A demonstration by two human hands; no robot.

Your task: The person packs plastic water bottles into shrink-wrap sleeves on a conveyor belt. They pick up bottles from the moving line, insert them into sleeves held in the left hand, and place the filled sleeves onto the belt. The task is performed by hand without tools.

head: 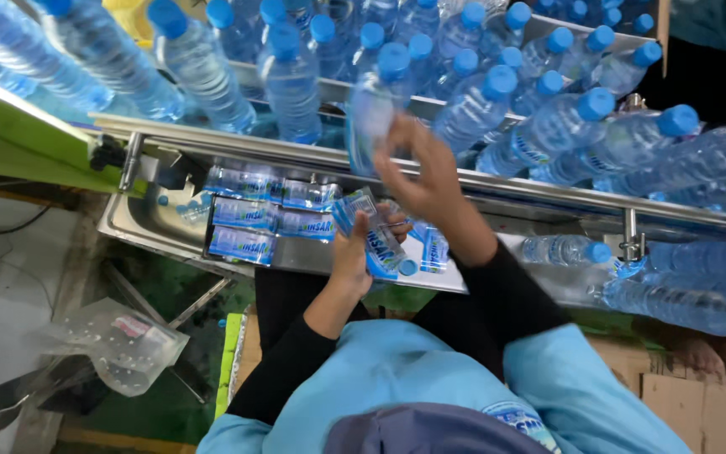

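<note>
My left hand [353, 252] grips a small bundle of blue-and-white label sleeves [377, 238] over the steel tray [140, 220]. My right hand [424, 175] reaches up over the metal rail [548, 195], its fingers closed around a clear water bottle with a blue cap [373, 109], which is blurred by motion. This bottle stands at the front of a dense crowd of identical blue-capped bottles [481, 92] on the conveyor. Both arms wear black sleeves under a light blue top.
Flat stacks of labels [245, 220] lie in the tray to the left. Loose bottles [565, 250] lie on their sides at right. A cardboard box [699, 395] and someone's bare foot [716, 357] are lower right; a crumpled plastic bag [119, 345] lower left.
</note>
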